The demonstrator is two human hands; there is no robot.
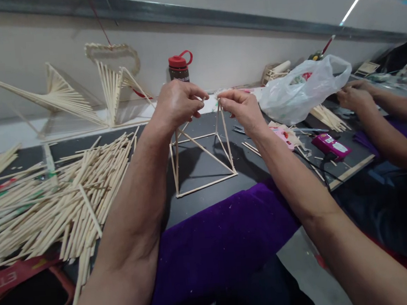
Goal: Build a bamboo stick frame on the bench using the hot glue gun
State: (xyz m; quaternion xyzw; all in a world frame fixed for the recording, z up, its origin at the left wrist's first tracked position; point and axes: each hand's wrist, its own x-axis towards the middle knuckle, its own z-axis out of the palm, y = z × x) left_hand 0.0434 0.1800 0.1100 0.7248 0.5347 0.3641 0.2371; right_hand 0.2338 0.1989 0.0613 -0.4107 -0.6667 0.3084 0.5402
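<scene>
A frame of thin wooden sticks [206, 188] stands on the dark table, with a square-looking base, a slanting stick and uprights. My right hand [243, 109] pinches the top of its right-hand uprights between thumb and fingers. Over the frame's left side, my left hand [180, 102] is closed, thumb and fingertips together on a small pale piece too little to name. The upper ends of the left sticks are hidden behind that hand. A gap separates the fingertips of both hands.
Loose wooden sticks [73, 195] are heaped at left, near a phone [32, 302]. Behind are fanned stick models [69, 104], a red-capped bottle [178, 65] and a plastic bag [297, 93]. Right are a purple device [331, 146] with a cable and another person's hands [357, 98]. Purple cloth [225, 245] covers the front edge.
</scene>
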